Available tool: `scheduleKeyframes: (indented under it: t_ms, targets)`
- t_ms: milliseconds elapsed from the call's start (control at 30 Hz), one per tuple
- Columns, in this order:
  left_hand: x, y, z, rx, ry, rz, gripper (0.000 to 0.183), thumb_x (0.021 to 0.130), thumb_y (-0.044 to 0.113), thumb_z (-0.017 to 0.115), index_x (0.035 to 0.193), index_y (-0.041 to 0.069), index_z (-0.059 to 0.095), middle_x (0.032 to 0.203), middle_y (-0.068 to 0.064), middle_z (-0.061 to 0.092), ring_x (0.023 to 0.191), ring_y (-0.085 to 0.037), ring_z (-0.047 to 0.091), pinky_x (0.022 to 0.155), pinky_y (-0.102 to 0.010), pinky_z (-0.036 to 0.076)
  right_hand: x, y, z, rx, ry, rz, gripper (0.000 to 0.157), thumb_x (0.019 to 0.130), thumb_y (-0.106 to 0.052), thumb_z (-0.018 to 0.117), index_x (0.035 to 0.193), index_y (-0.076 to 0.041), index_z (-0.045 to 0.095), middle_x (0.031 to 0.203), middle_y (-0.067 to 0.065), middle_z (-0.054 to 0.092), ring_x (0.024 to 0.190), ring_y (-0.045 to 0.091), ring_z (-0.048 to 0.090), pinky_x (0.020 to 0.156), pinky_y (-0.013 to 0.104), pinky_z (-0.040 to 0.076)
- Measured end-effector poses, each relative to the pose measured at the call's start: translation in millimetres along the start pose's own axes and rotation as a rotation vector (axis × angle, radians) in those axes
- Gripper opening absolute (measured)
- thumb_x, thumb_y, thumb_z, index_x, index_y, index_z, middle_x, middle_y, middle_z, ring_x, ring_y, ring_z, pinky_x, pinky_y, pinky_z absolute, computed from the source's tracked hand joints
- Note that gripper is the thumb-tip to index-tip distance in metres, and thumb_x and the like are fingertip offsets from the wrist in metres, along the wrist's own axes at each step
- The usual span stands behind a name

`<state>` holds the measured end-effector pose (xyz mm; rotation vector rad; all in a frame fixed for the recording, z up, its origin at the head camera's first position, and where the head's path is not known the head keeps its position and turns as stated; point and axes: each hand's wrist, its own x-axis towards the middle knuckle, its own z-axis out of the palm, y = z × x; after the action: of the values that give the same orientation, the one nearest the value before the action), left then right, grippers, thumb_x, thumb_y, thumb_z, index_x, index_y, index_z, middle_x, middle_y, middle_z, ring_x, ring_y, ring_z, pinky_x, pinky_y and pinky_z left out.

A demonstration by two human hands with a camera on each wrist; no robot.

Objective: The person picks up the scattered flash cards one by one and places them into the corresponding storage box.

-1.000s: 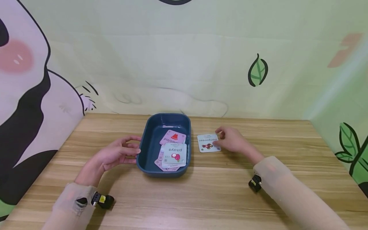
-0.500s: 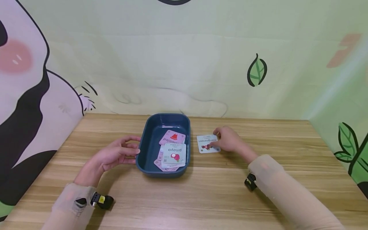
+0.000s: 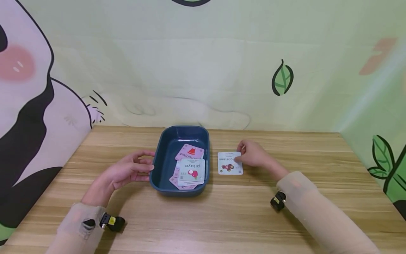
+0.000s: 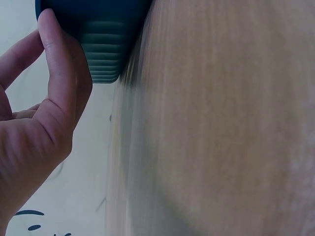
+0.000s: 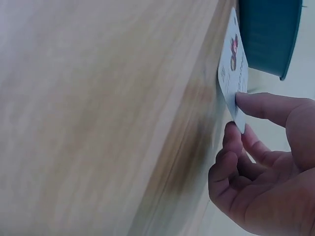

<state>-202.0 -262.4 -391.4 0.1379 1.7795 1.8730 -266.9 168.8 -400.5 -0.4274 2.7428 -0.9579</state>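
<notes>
My right hand (image 3: 253,154) pinches a mangosteen flashcard (image 3: 229,169) by its right edge, thumb on the printed face and fingers beneath. In the right wrist view the card (image 5: 233,64) tilts, its near corner raised at the fingertips. Left of it stands a dark blue plastic bin (image 3: 165,169). Several cards lie in a loose pile inside, with a pitaya flashcard (image 3: 192,168) on top and a pink card with a red dress (image 3: 190,151) behind it. My left hand (image 3: 131,169) rests its fingertips against the bin's left side near the rim, fingers relaxed.
Both hands work over a wooden table (image 3: 196,225). A pale green backdrop (image 3: 196,70) with a cartoon panda and leaves rises behind its far edge. Small black cameras (image 3: 112,223) sit on both wrists.
The mangosteen card has shifted slightly toward the person and straightened a little, with my right hand on its edge. My left hand and the bin stay in place.
</notes>
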Motion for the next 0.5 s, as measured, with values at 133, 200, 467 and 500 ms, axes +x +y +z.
scheduleKeyframes:
  t_ms: [133, 200, 467, 500]
  targets:
    - [-0.3, 0.2, 0.2, -0.002, 0.0, -0.003, 0.061, 0.101, 0.001, 0.061, 0.15, -0.004, 0.026, 0.114, -0.014, 0.063, 0.089, -0.023, 0.071, 0.086, -0.04, 0.06, -3, -1, -3.8, 0.069, -0.003, 0.018, 0.022, 0.087, -0.009, 0.076, 0.102, 0.003, 0.064, 0.089, 0.011, 0.063, 0.074, 0.02, 0.056, 0.063, 0.029, 0.048]
    - [-0.4, 0.3, 0.5, -0.002, 0.001, -0.003, 0.061, 0.101, 0.001, 0.061, 0.15, -0.004, 0.025, 0.114, -0.015, 0.063, 0.088, -0.023, 0.071, 0.086, -0.04, 0.06, -4, -1, -5.1, 0.113, -0.011, 0.035, 0.021, 0.088, -0.009, 0.075, 0.102, 0.003, 0.065, 0.09, 0.011, 0.065, 0.072, 0.019, 0.057, 0.061, 0.028, 0.048]
    - [-0.6, 0.8, 1.2, -0.003, 0.006, -0.006, 0.062, 0.101, 0.001, 0.06, 0.151, -0.004, 0.025, 0.115, -0.014, 0.062, 0.088, -0.022, 0.071, 0.086, -0.039, 0.06, -6, 11, -6.2, 0.362, -0.078, 0.105, 0.02, 0.093, -0.007, 0.069, 0.109, 0.004, 0.063, 0.063, 0.001, 0.052, 0.055, 0.012, 0.045, 0.049, 0.024, 0.036]
    - [-0.6, 0.8, 1.2, -0.004, 0.006, -0.005, 0.062, 0.101, 0.001, 0.06, 0.151, -0.004, 0.025, 0.115, -0.014, 0.063, 0.088, -0.022, 0.071, 0.086, -0.039, 0.06, -6, 14, -6.5, 0.374, -0.081, 0.109, 0.02, 0.093, -0.007, 0.069, 0.109, 0.003, 0.063, 0.064, 0.002, 0.052, 0.055, 0.012, 0.045, 0.05, 0.024, 0.036]
